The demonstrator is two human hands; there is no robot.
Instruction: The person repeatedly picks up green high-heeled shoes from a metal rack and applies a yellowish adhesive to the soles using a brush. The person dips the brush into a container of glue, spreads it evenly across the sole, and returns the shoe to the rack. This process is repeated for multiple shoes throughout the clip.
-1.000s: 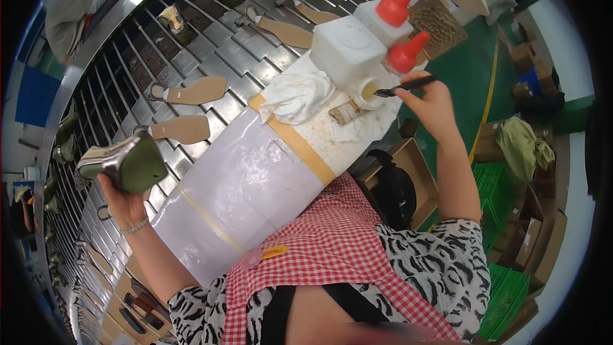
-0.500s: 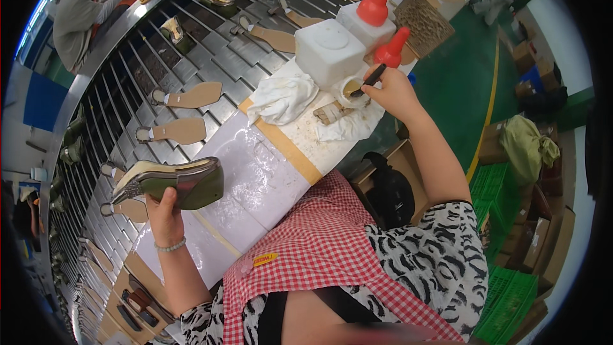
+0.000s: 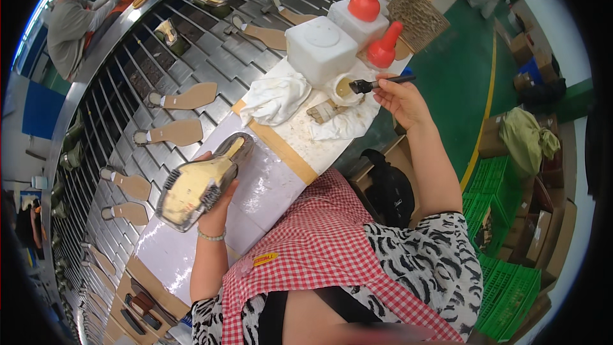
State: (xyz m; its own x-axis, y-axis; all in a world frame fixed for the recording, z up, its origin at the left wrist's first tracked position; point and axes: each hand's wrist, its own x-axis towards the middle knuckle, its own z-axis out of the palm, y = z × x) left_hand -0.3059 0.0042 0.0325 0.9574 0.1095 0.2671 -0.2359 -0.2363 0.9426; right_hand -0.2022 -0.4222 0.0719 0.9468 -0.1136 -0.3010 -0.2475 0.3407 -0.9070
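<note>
My left hand [image 3: 219, 207] is wrapped round a shoe upper on its last [image 3: 195, 193], its yellowish underside turned up and its dark edges gathered round the rim. My right hand [image 3: 403, 103] grips a dark-handled brush [image 3: 383, 83], its black bristles just beside the mouth of a white pot [image 3: 345, 87] with pale yellowish liquid inside. Next to the pot lie a crumpled white cloth [image 3: 276, 99] and a tape-wrapped piece [image 3: 325, 111]. Two white plastic bottles with red nozzles [image 3: 366, 1] and a white square container [image 3: 319, 48] stand behind the pot.
Beyond the pale work board [image 3: 255, 182] runs a slatted metal conveyor [image 3: 191, 67] carrying tan soles [image 3: 191, 97] and more lasted shoes [image 3: 169, 35]. A person [image 3: 73, 22] sits across it. Green crates [image 3: 504, 294] and cardboard boxes stand at the right.
My left hand has turned the shoe so its underside faces up and moved it right, toward me. My right hand has lifted the brush out of the pot and tipped it sideways.
</note>
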